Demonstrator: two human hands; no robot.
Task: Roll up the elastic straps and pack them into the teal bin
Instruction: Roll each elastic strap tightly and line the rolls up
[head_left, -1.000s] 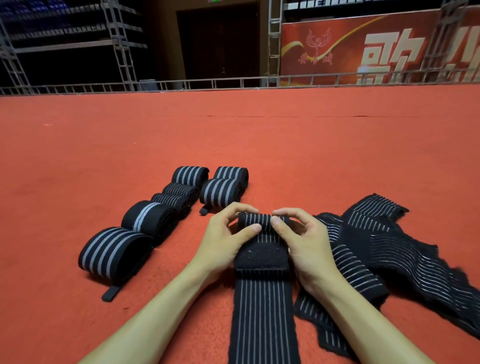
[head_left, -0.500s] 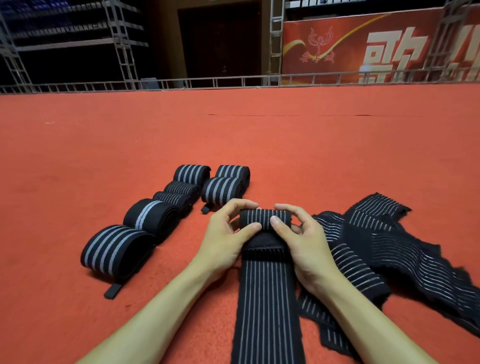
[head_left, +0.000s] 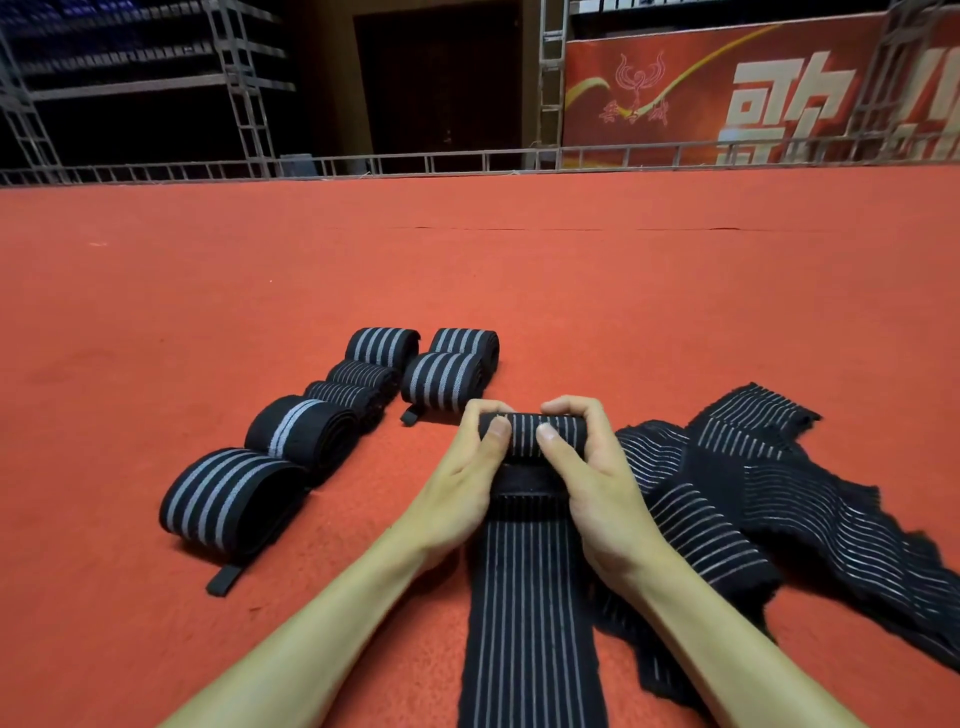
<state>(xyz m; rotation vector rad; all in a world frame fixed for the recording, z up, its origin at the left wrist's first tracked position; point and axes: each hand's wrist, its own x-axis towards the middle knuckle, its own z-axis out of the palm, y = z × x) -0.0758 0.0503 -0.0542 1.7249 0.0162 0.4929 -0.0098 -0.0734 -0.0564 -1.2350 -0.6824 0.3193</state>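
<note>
Progress: approx. mid-task, by my read. Seven finished rolls (head_left: 234, 499) sit on the red carpet (head_left: 571, 291) in two short rows, left of & ahead of the hands. None are packed, and the teal bin isn't in view at all. An eighth strap (head_left: 530, 597) is in work: its far end is wound into a small tight roll (head_left: 519, 441), and the rest lies flat, running toward the camera btw the forearms. A loose pile of unrolled straps (head_left: 753, 493) lies just right of it (how many, can't tell, since they overlap). Left to do: finish this one, roll the pile, then all the packing.

Hands: left hand (head_left: 457, 483) & right hand (head_left: 597, 483) both grip the small tight roll, one at each end, w/ thumbs pressed on its near-top side and fingers curled over the far side. Wrists sit low, close to the carpet. The forearms come in from the bottom edge, converging on the roll.
</note>
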